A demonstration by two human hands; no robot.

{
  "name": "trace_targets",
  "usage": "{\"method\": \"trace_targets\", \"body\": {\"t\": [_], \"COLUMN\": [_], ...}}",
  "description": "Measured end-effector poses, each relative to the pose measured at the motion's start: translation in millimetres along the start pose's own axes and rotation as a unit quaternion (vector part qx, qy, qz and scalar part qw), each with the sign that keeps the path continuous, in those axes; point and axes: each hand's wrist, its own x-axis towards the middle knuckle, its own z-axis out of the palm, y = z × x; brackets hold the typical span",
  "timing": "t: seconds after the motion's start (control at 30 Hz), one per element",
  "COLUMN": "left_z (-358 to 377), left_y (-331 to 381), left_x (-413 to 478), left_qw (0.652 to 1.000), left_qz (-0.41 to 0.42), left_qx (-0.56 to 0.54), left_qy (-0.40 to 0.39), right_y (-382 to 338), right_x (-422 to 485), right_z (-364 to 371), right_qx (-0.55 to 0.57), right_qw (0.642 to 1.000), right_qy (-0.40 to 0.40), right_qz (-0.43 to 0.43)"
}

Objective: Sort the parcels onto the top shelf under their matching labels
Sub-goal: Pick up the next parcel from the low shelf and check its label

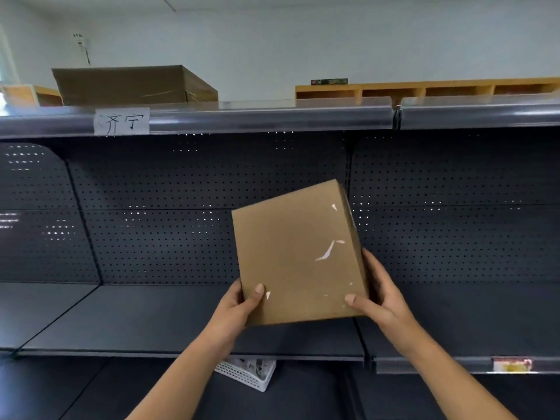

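Two hands are holding a box in front of dark shelves.
The left hand (239, 304) and right hand (378, 294) are gripping the cardboard box (298, 253) by its lower corners, thumbs pressing its face; it is tilting above the middle shelf (136, 316), while a paper label (121, 121) is hanging on the top shelf (272, 115) up to their left.

paper label (121, 121) on top shelf rail (272, 118), 10 o'clock: handwritten "齐宁" | tag (511, 365) on lower shelf edge, 4 o'clock: unreadable | parcel (298, 253): no readable text
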Motion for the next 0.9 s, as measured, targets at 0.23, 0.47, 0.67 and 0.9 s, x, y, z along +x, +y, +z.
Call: {"method": "trace_targets", "body": {"t": [0.23, 0.47, 0.67, 0.9], "left_z": [50.0, 78.3, 53.4, 24.8], "left_y": [3.0, 32.0, 26.4, 15.1], "left_x": [-26.6, -33.9, -19.7, -15.6], "left_qw": [0.987, 0.995, 0.994, 0.987], "left_qz": [0.06, 0.04, 0.039, -0.02], "left_qx": [0.125, -0.086, -0.091, -0.157], "left_qy": [0.08, -0.018, 0.04, -0.024], "right_y": [-18.3, -25.8, -20.2, -9.1], "right_x": [-21.1, -29.2, -22.5, 0.0], "right_z": [51.7, 88.7, 71.6, 43.3], "right_qx": [-0.243, -0.296, 0.052, -0.166], "right_qw": [0.962, 0.944, 0.995, 0.986], "right_qy": [0.112, 0.013, -0.056, 0.007], "right_qz": [-0.062, -0.144, -0.067, 0.01]}}
